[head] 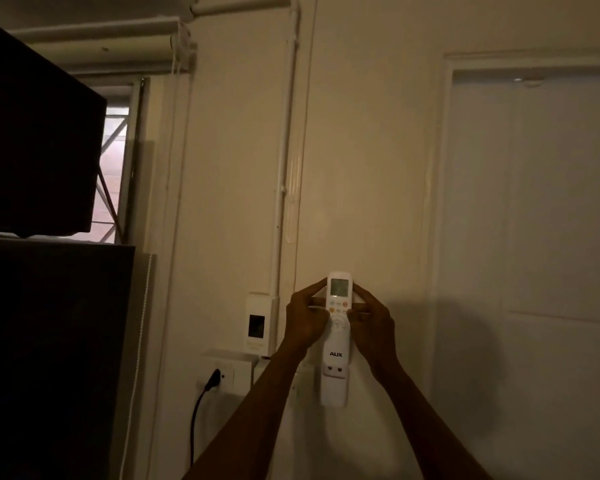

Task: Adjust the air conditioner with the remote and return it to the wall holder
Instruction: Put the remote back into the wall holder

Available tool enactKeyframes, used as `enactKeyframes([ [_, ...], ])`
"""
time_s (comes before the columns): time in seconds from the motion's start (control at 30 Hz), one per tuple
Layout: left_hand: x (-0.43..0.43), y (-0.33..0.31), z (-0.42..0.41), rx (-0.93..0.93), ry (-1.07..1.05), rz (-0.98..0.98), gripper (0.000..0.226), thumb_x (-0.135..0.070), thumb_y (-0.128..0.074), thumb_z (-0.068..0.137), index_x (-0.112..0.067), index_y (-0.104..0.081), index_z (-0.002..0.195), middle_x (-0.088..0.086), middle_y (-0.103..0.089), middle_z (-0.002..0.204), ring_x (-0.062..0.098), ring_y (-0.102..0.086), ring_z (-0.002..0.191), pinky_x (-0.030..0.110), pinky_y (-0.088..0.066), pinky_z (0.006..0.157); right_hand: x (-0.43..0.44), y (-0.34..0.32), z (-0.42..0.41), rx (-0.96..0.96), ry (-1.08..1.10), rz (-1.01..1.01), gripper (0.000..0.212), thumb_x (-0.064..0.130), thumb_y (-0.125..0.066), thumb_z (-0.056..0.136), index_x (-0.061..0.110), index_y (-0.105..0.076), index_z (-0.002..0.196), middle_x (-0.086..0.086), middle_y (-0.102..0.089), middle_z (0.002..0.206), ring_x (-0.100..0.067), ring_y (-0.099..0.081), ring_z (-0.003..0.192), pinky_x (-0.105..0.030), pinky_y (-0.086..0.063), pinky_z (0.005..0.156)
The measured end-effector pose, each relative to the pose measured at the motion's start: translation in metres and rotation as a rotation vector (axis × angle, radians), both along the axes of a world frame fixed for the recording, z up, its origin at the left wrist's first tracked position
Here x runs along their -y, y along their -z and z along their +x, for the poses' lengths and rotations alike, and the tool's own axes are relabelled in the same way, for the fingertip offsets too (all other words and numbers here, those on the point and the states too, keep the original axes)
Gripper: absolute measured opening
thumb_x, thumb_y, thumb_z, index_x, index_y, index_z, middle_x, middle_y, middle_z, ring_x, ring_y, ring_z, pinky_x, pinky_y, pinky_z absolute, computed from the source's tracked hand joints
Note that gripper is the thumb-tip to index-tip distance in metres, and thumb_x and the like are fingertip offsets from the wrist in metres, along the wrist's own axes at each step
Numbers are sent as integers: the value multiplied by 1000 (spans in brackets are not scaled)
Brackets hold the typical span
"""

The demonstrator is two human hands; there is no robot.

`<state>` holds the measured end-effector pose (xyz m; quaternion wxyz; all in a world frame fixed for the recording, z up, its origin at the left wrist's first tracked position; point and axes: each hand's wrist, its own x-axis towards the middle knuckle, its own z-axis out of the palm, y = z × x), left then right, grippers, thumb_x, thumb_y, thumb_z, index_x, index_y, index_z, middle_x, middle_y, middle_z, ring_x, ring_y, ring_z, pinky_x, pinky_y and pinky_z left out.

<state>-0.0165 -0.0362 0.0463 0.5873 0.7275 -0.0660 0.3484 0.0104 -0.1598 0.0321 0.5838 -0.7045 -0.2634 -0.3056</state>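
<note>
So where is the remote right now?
In the head view, the remote is low and centre on the wall, held between the left hand and right hand, its lower end in the wall holder, right of the socket.

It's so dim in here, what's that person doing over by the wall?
The person grips a white air-conditioner remote with both hands, left hand and right hand on either side. Its lower end sits in the wall holder. Whether it is going in or coming out, one picture cannot tell.
</note>
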Motion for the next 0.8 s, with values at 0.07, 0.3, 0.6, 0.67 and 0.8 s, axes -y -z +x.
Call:
enactKeyframes([
  [0.07, -1, 6, 8, 11, -11, 22, 61, 8, -59, 78, -27, -54, 128, 11, -67, 119, 24, -66, 102, 37, -59, 84, -1, 5, 8, -5, 22, 9, 47, 19, -64, 83, 22, -52, 129, -8, -68, 112, -10, -63, 85, -16, -49, 68],
  [0.3, -4, 27, 27, 86, -26, 90, 54, 6, -58, 81, -18, -54, 130, 6, -67, 118, 18, -67, 96, 26, -60, 77, -6, 25, 24, -3, 80, 63, 41, 8, -59, 86, 15, -54, 126, -14, -66, 114, -15, -60, 90, -18, -49, 73],
  [0.6, -7, 46, 41, 139, 6, 80, 52, 3, -64, 80, -14, -56, 128, 6, -67, 114, 16, -64, 94, 16, -56, 73, -8, 46, 35, -23, 118, 77, 46, 5, -60, 84, 21, -54, 127, -12, -68, 98, -22, -63, 85, -35, -55, 82],
  [0.67, -10, 49, 43, 138, 16, 76, 52, 4, -63, 80, -13, -56, 128, 8, -67, 114, 14, -63, 92, 17, -56, 73, -9, 48, 35, -18, 113, 72, 47, 4, -60, 84, 21, -54, 127, -11, -68, 94, -22, -63, 82, -36, -55, 81],
  [0.8, -14, 60, 44, 114, 29, 45, 55, 7, -64, 79, -12, -54, 129, 12, -68, 102, 11, -62, 78, 15, -55, 64, -12, 54, 35, -39, 96, 66, 46, 5, -60, 84, 22, -55, 126, -12, -68, 95, -23, -64, 83, -35, -55, 81],
])
